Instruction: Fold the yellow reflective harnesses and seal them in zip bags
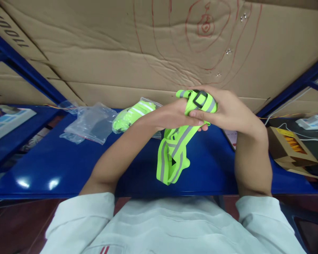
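Note:
A neon-yellow reflective strap (184,141) with grey stripes is gathered between my two hands, above the blue table. My left hand (176,114) reaches in from the left, its fingers closed on the folded bundle. From the other side my right hand (221,106) wraps the same bundle, thumb pressed across its front. A black buckle (200,99) shows on top, between the hands. Loops of the strap hang below my left hand toward the table's front edge. Some fingertips are hidden behind the webbing.
Behind my left forearm lies a clear bag (134,114) with more neon-yellow material. Crumpled clear plastic bags (91,121) lie left of it. An open cardboard box (291,150) sits at the right. A cardboard sheet (100,53) with red drawn rings stands behind the blue table (55,158).

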